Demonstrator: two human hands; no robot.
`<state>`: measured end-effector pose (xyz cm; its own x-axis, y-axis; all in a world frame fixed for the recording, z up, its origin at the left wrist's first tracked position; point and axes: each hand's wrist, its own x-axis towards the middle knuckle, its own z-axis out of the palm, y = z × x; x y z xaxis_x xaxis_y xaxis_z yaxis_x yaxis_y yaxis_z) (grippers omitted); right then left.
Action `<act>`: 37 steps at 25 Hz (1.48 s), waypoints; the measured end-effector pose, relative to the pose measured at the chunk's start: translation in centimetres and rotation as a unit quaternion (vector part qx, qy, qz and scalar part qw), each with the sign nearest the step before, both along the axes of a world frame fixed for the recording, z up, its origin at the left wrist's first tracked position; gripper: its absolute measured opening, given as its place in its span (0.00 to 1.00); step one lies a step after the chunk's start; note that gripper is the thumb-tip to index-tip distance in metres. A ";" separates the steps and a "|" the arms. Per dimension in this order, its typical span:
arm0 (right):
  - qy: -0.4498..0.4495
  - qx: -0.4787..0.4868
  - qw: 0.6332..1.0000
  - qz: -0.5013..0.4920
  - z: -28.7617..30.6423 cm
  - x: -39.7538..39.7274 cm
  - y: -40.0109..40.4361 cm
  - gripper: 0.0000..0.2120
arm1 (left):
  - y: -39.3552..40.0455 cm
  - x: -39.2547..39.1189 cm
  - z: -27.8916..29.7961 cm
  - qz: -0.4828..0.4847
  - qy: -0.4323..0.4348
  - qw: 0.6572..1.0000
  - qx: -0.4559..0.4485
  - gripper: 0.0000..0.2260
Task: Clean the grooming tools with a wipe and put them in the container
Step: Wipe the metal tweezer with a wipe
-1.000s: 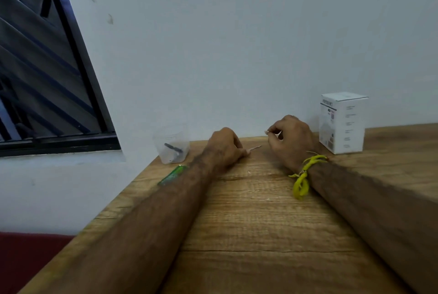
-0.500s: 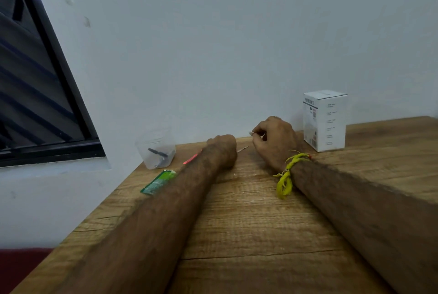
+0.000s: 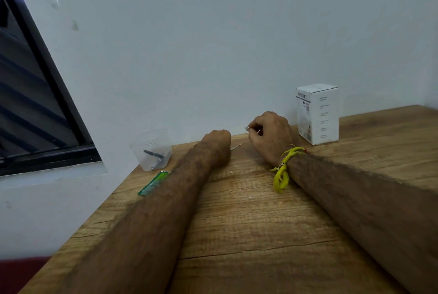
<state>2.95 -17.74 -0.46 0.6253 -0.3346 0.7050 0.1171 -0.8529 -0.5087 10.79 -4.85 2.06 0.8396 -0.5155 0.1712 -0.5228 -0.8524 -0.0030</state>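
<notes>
Left hand point(image 3: 216, 145) has curled further over the thin metal tool point(image 3: 237, 146) on the table point(image 3: 260, 222) (grip hidden, cannot tell), right hand point(image 3: 270, 136) still pinching the small white wipe point(image 3: 247, 128); wiping apparently pending.

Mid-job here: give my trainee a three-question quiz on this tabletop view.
1. True or false: the clear container already holds a dark tool.
2. Which hand wears the yellow string?
3. The white box stands: A) left of the container, B) right of the right hand, C) between the hands.

Key: 1 true. 2 the right hand; it pinches something small and white, while the left hand holds a thin metal tool. 3 B.
</notes>
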 end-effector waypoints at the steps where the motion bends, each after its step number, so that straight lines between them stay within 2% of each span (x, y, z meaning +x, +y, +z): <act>1: 0.002 0.004 1.000 0.000 0.0 -0.1 0.0 0.07 | 0.3 0.4 0.0 -0.008 0.019 1.000 0.008 0.05; 5: 0.007 0.017 1.000 0.001 0.1 -0.2 -0.1 0.06 | 1.2 1.6 0.1 -0.037 0.071 0.997 0.005 0.11; 11: 0.010 0.032 0.999 0.005 0.1 -0.3 -0.2 0.06 | 1.6 1.5 0.3 -0.056 0.058 0.996 0.027 0.09; 16: 0.007 0.035 0.999 0.000 0.1 -0.2 -0.2 0.06 | 1.9 1.2 0.0 -0.058 0.025 0.998 0.010 0.08; 19: 0.007 0.034 0.999 0.004 0.1 -0.1 -0.3 0.06 | 2.0 1.3 0.4 -0.022 0.030 0.998 -0.056 0.12; 21: 0.010 0.029 0.999 0.008 0.1 -0.1 -0.3 0.06 | 2.0 1.5 0.8 0.029 0.072 0.993 -0.092 0.19; 23: 0.010 0.029 1.000 0.009 0.0 -0.1 -0.4 0.06 | 1.9 1.5 1.1 0.063 0.103 0.986 -0.111 0.22; 28: 0.006 0.033 0.999 0.010 0.0 -0.1 -0.4 0.06 | 1.8 1.2 0.8 0.037 0.119 0.991 -0.043 0.18; 32: 0.014 0.033 0.999 0.014 0.1 -0.3 -0.4 0.06 | 1.0 0.3 0.4 0.007 0.055 0.998 -0.025 0.08; 34: 0.016 0.035 0.999 0.014 0.2 -0.3 -0.3 0.06 | 0.8 0.0 0.3 0.008 0.022 0.999 -0.044 0.09; 37: 0.014 0.035 0.999 0.012 0.1 -0.4 -0.3 0.06 | 0.9 0.3 0.3 0.040 0.020 0.991 -0.123 0.15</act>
